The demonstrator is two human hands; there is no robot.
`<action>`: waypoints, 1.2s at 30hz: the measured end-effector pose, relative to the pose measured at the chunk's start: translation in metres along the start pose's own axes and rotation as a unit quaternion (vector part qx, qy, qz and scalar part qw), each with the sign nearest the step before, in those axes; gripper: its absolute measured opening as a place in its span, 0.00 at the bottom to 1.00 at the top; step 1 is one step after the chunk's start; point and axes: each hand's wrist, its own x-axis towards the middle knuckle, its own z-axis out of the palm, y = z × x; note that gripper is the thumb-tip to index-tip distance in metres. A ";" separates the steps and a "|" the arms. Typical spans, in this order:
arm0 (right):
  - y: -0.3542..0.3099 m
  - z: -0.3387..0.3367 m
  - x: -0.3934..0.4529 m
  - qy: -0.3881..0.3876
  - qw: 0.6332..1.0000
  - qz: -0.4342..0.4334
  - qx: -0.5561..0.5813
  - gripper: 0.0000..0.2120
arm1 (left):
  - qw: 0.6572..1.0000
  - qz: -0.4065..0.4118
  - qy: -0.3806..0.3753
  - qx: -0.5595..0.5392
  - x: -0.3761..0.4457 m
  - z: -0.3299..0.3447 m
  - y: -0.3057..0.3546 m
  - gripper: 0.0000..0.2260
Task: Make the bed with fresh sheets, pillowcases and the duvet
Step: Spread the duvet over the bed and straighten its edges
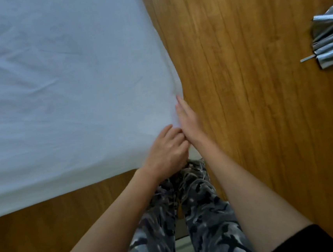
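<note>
A pale blue-white sheet covers the mattress, which fills the upper left of the head view. I stand at its near right corner. My left hand has its fingers curled into the sheet at that corner. My right hand lies flat with straight fingers against the sheet on the right side of the mattress, fingertips pointing away from me. The sheet's hem and the mattress side under my hands are hidden.
Wooden floor runs along the right side and the near edge of the bed. A folded silvery umbrella lies on the floor at the far right. My legs in camouflage trousers stand right at the bed's corner.
</note>
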 end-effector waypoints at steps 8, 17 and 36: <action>0.013 -0.033 -0.093 -0.145 0.939 0.266 -0.160 0.32 | 0.977 -0.196 -0.078 0.028 -0.033 -0.086 -0.026 0.10; -0.117 -0.153 -0.174 -0.004 0.973 0.163 -0.162 0.19 | 0.909 -0.354 -0.214 -0.054 -0.012 -0.217 0.070 0.19; -0.287 -0.499 -0.122 0.006 0.964 -0.025 -0.264 0.18 | 0.823 -0.516 0.010 -0.236 0.276 -0.317 0.180 0.17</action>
